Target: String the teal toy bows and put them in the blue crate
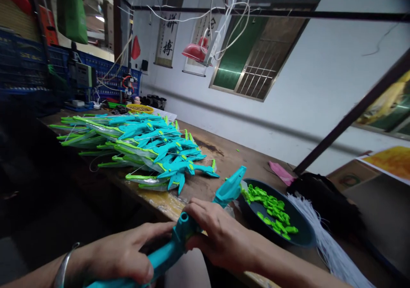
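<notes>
Both hands are on a teal plastic toy bow piece (166, 253), held low and close to me over the table's near edge. My left hand (123, 251), with a silver bangle on its wrist, is wrapped around the lower end. My right hand (218, 232) grips it around the middle, beside a round hole. Past my right hand a teal arm (231, 185) points up; the join is hidden by my fingers. To the right, a dark round bowl (306, 232) holds small bright green plastic pieces (272, 207). A pile of teal and green toy bows (163, 147) with white strings lies ahead left.
A bundle of white strings (336, 247) hangs over the table's right side, near a black cloth (326, 200) and a pink cloth (282, 173). Behind the pile stands a yellow basket (140, 108). A red lamp (196, 51) hangs overhead from a rail.
</notes>
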Action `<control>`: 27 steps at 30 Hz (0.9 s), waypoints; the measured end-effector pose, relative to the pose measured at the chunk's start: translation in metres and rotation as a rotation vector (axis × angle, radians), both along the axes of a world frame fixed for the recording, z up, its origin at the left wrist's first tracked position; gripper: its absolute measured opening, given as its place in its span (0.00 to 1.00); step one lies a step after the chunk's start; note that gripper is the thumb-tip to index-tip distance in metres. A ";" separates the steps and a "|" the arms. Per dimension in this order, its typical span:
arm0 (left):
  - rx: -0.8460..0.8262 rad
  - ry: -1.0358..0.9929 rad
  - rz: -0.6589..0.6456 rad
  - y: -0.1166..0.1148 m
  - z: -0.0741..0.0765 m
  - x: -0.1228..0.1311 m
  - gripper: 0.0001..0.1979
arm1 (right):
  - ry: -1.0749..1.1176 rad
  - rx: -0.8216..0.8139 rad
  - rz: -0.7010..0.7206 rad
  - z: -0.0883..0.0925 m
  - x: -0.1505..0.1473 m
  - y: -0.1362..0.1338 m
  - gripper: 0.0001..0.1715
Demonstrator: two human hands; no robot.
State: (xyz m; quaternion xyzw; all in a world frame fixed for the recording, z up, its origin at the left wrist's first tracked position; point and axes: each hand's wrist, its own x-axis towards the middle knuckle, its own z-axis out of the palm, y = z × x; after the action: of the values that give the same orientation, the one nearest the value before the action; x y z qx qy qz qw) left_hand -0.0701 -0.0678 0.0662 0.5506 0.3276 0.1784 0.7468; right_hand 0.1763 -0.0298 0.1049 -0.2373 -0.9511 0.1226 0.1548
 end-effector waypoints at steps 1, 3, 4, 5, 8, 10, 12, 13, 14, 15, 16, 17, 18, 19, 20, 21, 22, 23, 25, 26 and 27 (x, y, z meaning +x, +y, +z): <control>-0.028 -0.065 -0.031 0.001 -0.003 0.001 0.43 | -0.007 -0.005 -0.001 0.000 0.002 0.001 0.15; -0.089 -0.146 -0.089 0.005 -0.005 0.002 0.40 | -0.017 -0.044 -0.003 0.003 0.003 0.003 0.13; -0.107 -0.137 -0.108 0.007 -0.004 0.004 0.39 | -0.023 -0.071 -0.001 0.005 0.003 0.004 0.12; -0.100 -0.100 -0.125 0.009 -0.003 0.005 0.36 | -0.033 -0.097 -0.004 0.007 0.002 0.004 0.13; 0.053 0.071 -0.163 0.012 0.006 0.013 0.22 | -0.142 -0.146 -0.036 0.010 -0.009 -0.001 0.19; 0.159 0.180 -0.164 0.012 0.010 0.019 0.15 | -0.247 -0.115 -0.075 0.011 -0.020 -0.005 0.22; 0.229 0.275 -0.086 0.012 0.012 0.025 0.11 | -0.314 -0.036 -0.096 0.012 -0.030 -0.008 0.22; 0.253 0.309 -0.031 0.011 0.012 0.028 0.10 | -0.324 0.007 -0.097 0.012 -0.033 -0.010 0.22; 0.274 0.330 0.017 0.010 0.012 0.029 0.10 | -0.309 0.058 -0.101 0.012 -0.035 -0.011 0.21; 0.287 0.343 0.056 0.009 0.011 0.030 0.10 | -0.259 0.120 -0.101 0.012 -0.034 -0.014 0.20; 0.296 0.352 0.085 0.008 0.010 0.029 0.10 | -0.168 0.193 -0.091 0.010 -0.030 -0.018 0.18; 0.302 0.359 0.115 0.007 0.008 0.027 0.11 | -0.037 0.272 -0.072 0.005 -0.025 -0.022 0.16; 0.312 0.361 0.150 0.006 0.007 0.024 0.12 | 0.126 0.342 -0.051 -0.001 -0.017 -0.028 0.16; 0.325 0.360 0.193 0.005 0.005 0.021 0.14 | 0.312 0.397 -0.041 -0.011 -0.009 -0.035 0.17; 0.337 0.359 0.233 0.005 0.003 0.018 0.16 | 0.488 0.413 -0.058 -0.022 -0.001 -0.041 0.19; 0.347 0.357 0.273 0.005 0.002 0.014 0.19 | 0.637 0.390 -0.123 -0.035 0.006 -0.046 0.19; 0.356 0.356 0.301 0.005 0.001 0.012 0.21 | 0.750 0.336 -0.230 -0.048 0.010 -0.050 0.19; 0.363 0.357 0.320 0.006 0.000 0.012 0.23 | 0.819 0.244 -0.343 -0.060 0.012 -0.052 0.22; 0.376 0.355 0.334 0.005 0.002 0.015 0.25 | 0.899 -0.024 -0.471 -0.078 0.006 -0.051 0.34; 0.382 0.336 0.337 0.004 0.004 0.018 0.26 | 0.922 -0.195 -0.465 -0.082 0.001 -0.048 0.40; 0.384 0.305 0.338 0.002 0.007 0.022 0.26 | 0.958 -0.360 -0.425 -0.084 -0.006 -0.045 0.42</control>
State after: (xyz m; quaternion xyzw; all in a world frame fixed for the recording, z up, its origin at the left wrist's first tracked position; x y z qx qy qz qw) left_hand -0.0479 -0.0655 0.0734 0.6397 0.4836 0.2741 0.5308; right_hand 0.1703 -0.0752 0.0212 -0.3644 -0.6696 0.3435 0.5485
